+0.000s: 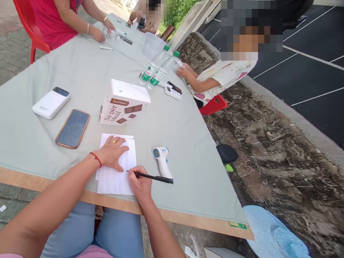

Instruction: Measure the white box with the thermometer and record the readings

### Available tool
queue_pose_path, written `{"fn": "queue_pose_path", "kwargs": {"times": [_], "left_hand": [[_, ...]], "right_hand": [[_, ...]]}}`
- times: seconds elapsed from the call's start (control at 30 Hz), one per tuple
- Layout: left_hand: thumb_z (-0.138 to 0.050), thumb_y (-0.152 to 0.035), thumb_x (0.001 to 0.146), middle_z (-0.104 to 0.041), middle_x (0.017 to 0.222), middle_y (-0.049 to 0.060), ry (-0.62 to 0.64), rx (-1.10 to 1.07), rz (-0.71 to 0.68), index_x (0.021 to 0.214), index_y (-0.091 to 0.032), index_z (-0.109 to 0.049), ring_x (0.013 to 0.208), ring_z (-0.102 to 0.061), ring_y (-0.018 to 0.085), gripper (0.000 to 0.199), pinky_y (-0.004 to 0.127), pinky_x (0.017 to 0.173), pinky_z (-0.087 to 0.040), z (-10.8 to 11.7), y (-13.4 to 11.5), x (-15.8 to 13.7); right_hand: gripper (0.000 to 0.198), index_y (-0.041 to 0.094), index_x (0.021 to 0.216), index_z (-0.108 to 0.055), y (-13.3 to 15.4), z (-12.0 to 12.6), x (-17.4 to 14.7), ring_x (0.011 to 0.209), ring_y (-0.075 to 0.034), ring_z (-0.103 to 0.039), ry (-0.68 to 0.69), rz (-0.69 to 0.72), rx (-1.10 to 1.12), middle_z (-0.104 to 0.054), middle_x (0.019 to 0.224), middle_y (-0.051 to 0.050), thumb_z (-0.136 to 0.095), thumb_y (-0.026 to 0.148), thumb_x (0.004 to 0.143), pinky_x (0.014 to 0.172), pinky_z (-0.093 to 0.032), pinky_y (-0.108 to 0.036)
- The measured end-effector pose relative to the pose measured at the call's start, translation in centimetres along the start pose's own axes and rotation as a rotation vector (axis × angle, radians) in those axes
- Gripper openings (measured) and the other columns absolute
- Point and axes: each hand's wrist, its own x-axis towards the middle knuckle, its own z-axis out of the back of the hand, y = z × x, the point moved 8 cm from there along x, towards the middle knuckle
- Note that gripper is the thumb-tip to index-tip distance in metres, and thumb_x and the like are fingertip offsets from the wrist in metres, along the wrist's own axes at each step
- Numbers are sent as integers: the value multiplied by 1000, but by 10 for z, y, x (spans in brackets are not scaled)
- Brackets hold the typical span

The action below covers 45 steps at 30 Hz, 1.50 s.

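My left hand [113,153] lies flat with its fingers spread on a sheet of paper [114,182] covered in small rows of writing. Another sheet peeks out beneath it on the left. In my right hand [142,184] is a black pen [156,177], its tip on or just above the paper's right part. A white infrared thermometer [162,163] rests right of the paper. Behind the sheets stands a NutriMotion box [125,104]. Left of it lie a smartphone [72,129] and a white power bank [51,103].
Two water bottles [157,70] with green caps stand beyond the box, near a plastic tub [153,46]. A white device [172,93] lies by the right edge. Several people sit around the table [188,168]. A light blue hat [274,233] is below the table's right corner.
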Motion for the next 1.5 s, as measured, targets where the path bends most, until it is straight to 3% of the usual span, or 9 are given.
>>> {"fn": "queue_pose_path", "kwargs": {"times": [1.5], "left_hand": [[-77,-52,56,-38,143,18,12,6,0,126,-17,-51,135,-30,36,83,51,113,-12,0,-1,0]], "right_hand": [[9,21,59,-52,1,0,1,50,-12,-46,5,21,-12,-51,52,4,-55,26,67,49,-38,-25]]}}
